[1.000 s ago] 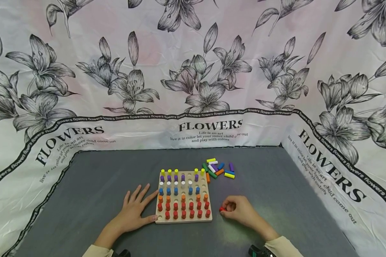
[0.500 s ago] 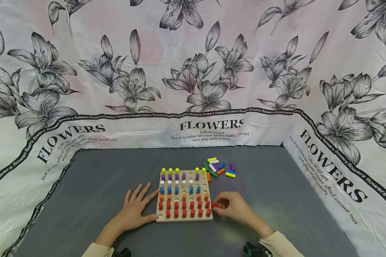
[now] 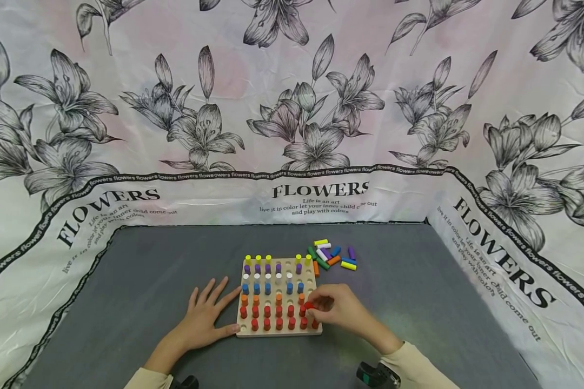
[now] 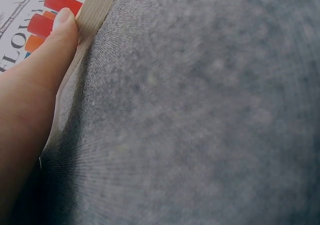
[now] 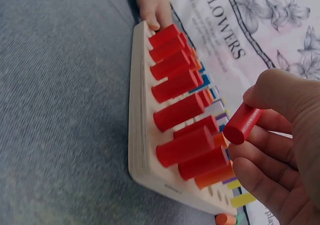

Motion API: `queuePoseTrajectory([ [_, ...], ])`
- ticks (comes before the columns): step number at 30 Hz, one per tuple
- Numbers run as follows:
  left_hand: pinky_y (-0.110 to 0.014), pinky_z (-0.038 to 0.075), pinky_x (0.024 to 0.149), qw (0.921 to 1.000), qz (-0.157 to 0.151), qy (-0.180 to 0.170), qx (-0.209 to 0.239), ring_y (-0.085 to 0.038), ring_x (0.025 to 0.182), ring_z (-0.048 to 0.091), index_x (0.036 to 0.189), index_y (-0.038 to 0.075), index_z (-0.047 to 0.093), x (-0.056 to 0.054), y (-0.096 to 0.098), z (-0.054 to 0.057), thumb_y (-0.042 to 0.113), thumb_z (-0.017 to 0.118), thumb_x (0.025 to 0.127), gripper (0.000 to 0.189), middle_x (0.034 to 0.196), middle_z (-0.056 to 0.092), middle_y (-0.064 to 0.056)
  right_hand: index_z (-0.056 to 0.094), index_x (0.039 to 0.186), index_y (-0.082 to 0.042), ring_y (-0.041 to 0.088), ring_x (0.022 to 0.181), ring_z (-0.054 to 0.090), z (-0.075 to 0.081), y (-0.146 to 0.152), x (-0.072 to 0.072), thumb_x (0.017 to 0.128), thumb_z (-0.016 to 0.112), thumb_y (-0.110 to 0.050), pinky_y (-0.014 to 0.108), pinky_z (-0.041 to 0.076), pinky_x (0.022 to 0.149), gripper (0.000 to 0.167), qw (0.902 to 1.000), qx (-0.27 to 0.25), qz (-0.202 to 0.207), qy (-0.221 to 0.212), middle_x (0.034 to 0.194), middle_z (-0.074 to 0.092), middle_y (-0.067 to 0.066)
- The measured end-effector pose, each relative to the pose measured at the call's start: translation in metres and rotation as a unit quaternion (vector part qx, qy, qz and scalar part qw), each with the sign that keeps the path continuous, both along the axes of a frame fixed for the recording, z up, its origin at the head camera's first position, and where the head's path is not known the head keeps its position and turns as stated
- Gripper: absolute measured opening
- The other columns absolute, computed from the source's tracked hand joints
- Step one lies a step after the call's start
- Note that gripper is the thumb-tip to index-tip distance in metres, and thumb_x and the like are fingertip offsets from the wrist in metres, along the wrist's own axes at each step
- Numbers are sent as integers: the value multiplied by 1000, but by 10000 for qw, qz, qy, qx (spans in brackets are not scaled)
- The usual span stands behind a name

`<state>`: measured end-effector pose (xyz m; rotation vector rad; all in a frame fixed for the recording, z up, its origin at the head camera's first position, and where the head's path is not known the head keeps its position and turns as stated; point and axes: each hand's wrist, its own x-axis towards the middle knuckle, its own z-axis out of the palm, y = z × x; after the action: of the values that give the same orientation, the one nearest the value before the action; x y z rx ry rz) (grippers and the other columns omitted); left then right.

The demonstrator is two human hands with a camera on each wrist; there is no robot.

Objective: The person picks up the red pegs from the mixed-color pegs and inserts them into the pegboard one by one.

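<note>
My right hand pinches a red peg between thumb and fingertips, over the right side of a wooden pegboard. In the right wrist view the peg is tilted, above the standing pegs. My left hand lies flat with fingers spread on the table, its thumb on the board's front left corner, beside an unfilled hole. Red pegs fill most of the two front rows. Behind them stand rows of orange, blue, white, purple and yellow pegs, with gaps in these rows.
Loose pegs in several colours, among them a yellow peg and an orange peg, lie behind the board's right corner. The grey table is backed by a flower-printed cloth.
The right hand has moved left with the red peg, from the table beside the board to over its right side. The left hand has stayed at the board's left edge.
</note>
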<state>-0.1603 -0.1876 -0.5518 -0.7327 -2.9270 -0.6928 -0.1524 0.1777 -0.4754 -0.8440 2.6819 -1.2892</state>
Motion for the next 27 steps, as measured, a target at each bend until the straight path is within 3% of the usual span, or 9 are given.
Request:
queuePoseTrajectory([
  [7,-78,11,107,10000,-33,31,-17,-53,146,23,154,33,37,3,4,11,65,65,83,83,162,29,-19,74,99,-16,-3,71,58,2,-9,-2,85,76,-15,22,56,65,14,9998,-92,157,41,86,72,-2],
  [12,-78,14,109,9997,41,-29,-239,-50,148,23,154,33,36,5,6,16,66,63,84,82,163,28,-16,74,98,-16,0,72,60,4,-18,-3,85,76,-13,23,57,66,14,9996,-125,252,56,86,72,-2],
  [20,-77,14,109,9997,60,-30,-247,-49,149,23,154,34,36,4,6,15,66,64,84,82,163,28,-15,72,97,-16,-3,73,60,7,-37,-3,87,74,-15,21,55,65,11,9992,-102,366,-88,85,72,-2],
  [27,-78,14,107,9998,-11,205,-82,-52,145,26,153,34,38,3,5,9,66,65,83,82,161,31,-18,72,99,-14,-3,75,62,4,-52,-3,88,74,-15,21,56,67,11,9982,-195,563,7,88,74,-1],
])
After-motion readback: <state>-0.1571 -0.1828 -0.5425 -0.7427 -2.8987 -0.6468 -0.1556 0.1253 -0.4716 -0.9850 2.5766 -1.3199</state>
